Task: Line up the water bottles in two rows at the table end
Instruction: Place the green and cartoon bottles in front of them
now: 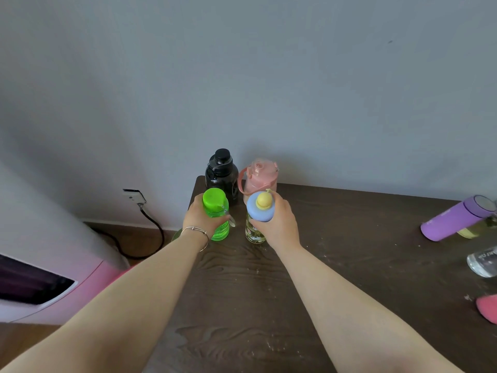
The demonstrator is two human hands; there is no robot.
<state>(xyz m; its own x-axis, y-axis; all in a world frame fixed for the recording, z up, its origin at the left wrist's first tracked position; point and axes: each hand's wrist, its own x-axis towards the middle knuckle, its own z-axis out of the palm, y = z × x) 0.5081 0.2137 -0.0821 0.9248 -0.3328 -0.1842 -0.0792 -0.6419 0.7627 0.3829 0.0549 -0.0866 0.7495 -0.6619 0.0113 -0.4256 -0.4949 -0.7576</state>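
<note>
Left grip point(204, 215) wrapped around green bottle point(216, 211), right grip point(277, 222) around blue-capped bottle point(258, 215); both upright before black bottle point(222, 175) and pink bottle point(259, 179), starting a second row.

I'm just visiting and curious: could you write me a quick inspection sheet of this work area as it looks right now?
Surface: dark wood table, pale specks on it.
Job's things: black bottle and pink bottle upright at the far end; green bottle and blue-capped bottle upright in front of them.
Clutter: purple bottle lying down, clear bottle, pink object at the right edge.
Grippers: left hand grips the green bottle; right hand grips the blue-capped bottle.
Cables: black cable from wall socket.
Surroundings: grey wall, pink appliance.
</note>
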